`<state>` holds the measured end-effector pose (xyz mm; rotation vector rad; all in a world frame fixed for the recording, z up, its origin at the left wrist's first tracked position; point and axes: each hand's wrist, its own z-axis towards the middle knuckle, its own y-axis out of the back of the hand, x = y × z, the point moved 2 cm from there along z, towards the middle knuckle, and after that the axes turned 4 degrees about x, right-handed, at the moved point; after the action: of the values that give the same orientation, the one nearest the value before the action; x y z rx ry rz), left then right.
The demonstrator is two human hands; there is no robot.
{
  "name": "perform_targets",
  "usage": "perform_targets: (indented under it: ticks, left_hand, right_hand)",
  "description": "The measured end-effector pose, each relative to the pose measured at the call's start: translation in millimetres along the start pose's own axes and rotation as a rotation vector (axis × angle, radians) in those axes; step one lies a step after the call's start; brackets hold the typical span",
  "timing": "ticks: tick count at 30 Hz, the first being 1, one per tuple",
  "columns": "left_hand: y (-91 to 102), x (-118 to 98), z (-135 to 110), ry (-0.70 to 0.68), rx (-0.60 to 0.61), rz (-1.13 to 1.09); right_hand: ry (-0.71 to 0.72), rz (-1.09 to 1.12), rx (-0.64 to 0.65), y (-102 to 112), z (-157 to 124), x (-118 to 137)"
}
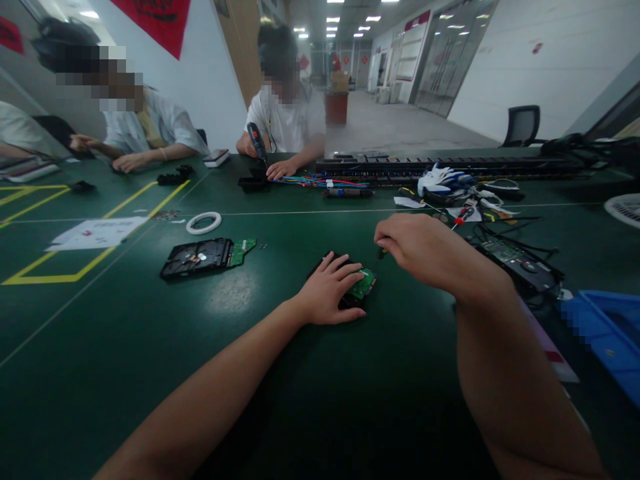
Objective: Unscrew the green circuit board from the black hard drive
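Observation:
My left hand (333, 290) lies spread over a black hard drive (349, 302) on the green table, covering much of it. Past my fingers, its green circuit board (369, 283) shows on the right side. Just right of the drive, my right hand (417, 250) is raised with the wrist bent and the fingers closed. From the fingertips a short, dark and yellowish tool end (383, 253) points down, apparently a small screwdriver; its handle is hidden in my grip. To the left lies a second hard drive (200, 258) with a green board (243, 251) sticking out.
Beyond it sits a white ring (203, 223). On the right are a red-handled screwdriver (464, 215), gloves (443, 180), another drive (523, 263) with cables, and a blue bin (603, 333). Across the table, one person holds a power screwdriver (257, 141) near coloured wires (320, 181); others sit left.

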<state>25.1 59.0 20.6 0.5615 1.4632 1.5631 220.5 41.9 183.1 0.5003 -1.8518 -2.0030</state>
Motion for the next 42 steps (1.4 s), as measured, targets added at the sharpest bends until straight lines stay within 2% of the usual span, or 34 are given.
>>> perform_targets:
  ticks: [12,20,27,42]
  left_hand:
    - [2.1,-0.4,0.2,0.005,0.005,-0.015]
    - [1.2,-0.1,-0.6,0.000,0.003,0.003]
    - [1.1,-0.5,-0.7,0.000,-0.006,0.000]
    - [1.1,-0.3,-0.2,0.001,0.002,-0.001]
  right_hand:
    - [-0.090,-0.022,-0.034,-2.4,0.0,-2.2]
    - [-0.034,-0.011,-0.035,-3.0,-1.4,-7.7]
    - [-0.066,0.039,-0.016,1.7,-0.4,-1.9]
    - [-0.109,-0.002,-0.017,0.0,0.4,-0.3]
